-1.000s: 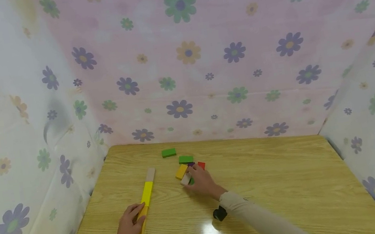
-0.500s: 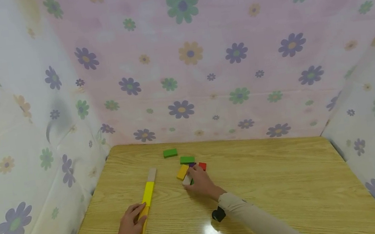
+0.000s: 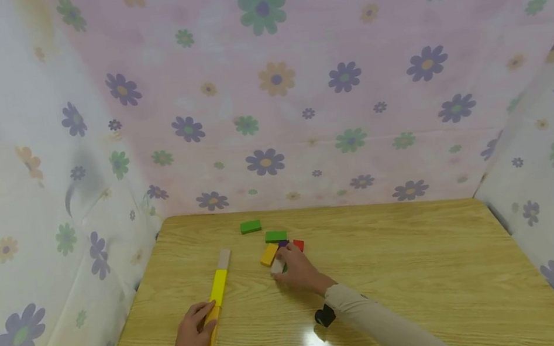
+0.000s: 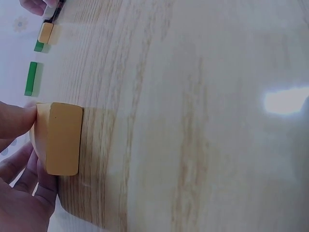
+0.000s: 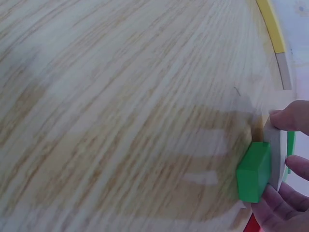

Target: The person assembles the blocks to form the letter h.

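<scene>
In the head view, a straight row of blocks lies on the left of the table: a pale wood block at the far end, a yellow block, then an orange block nearest. My left hand grips the orange block between thumb and fingers; its end face fills the left wrist view. At the small cluster, my right hand pinches another pale wood block by its edges. A green block stands right beside that one, partly hidden by the hand in the head view.
Around the right hand lie an orange-yellow block, a purple block, a red block and a green block. Another green block sits farther back. Flowered cloth walls in the wooden table.
The pale wood block in my right hand has shifted slightly and tilted at the cluster. My left hand stays on the orange block, and the row has not moved.
</scene>
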The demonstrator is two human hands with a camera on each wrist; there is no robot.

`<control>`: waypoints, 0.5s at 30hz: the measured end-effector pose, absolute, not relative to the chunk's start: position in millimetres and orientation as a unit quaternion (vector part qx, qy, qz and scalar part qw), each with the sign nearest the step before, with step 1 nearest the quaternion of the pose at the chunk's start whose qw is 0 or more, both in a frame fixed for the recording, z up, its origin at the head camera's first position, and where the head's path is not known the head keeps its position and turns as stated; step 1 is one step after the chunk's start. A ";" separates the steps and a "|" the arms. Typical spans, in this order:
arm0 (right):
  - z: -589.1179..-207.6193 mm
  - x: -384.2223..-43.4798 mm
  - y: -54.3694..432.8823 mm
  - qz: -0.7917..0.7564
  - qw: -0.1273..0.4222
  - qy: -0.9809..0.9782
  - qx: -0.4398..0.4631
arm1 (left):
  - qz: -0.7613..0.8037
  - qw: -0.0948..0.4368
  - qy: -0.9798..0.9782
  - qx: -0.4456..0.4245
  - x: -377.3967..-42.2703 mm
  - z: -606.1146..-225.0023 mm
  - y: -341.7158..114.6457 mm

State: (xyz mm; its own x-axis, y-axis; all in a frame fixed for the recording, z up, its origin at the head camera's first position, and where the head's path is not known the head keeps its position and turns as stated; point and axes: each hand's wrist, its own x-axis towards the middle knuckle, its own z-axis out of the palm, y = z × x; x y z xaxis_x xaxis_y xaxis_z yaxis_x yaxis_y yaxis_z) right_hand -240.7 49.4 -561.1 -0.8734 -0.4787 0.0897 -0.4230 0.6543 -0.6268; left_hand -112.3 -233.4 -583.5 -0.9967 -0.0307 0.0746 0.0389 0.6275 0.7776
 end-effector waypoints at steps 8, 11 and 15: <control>-553.1 -242.2 50.6 -0.362 0.054 0.897 -0.249 | -0.431 0.031 -0.902 0.005 -112.2 -582.6 -234.1; -550.5 -242.1 50.9 -0.366 0.055 0.895 -0.249 | -0.436 0.027 -0.899 0.006 -112.7 -582.4 -233.9; -549.7 -242.2 50.6 -0.363 0.054 0.896 -0.250 | -0.441 0.022 -0.897 0.005 -113.3 -580.9 -233.5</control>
State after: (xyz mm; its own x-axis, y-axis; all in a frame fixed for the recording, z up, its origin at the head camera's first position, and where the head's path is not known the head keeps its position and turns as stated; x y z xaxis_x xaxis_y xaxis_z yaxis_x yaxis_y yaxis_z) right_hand -242.2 50.6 -549.7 -0.8691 -0.4872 0.0853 -0.4094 0.6116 -0.6770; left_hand -113.3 -233.5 -580.9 -0.9989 -0.0294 0.0354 0.0100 0.6117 0.7910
